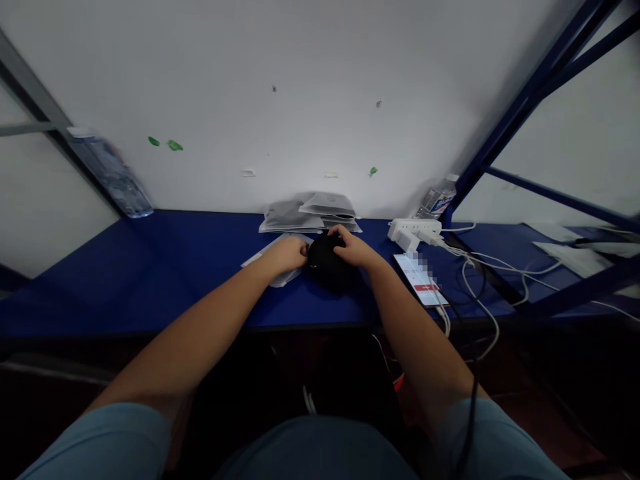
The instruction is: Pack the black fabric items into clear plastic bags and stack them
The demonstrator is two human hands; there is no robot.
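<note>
Left hand point(286, 257) and right hand point(355, 248) hold a soft black bundle point(326, 261) from both sides, fingers curled tight on it so it can't slip. Bundle sits on the blue table point(110, 280), w/ gray plastic bags point(310, 213) just behind it and a phone point(420, 280) to its right.

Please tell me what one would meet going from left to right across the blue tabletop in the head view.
Left hand, black rounded object, right hand, smartphone, white cables, white sheets.
</note>
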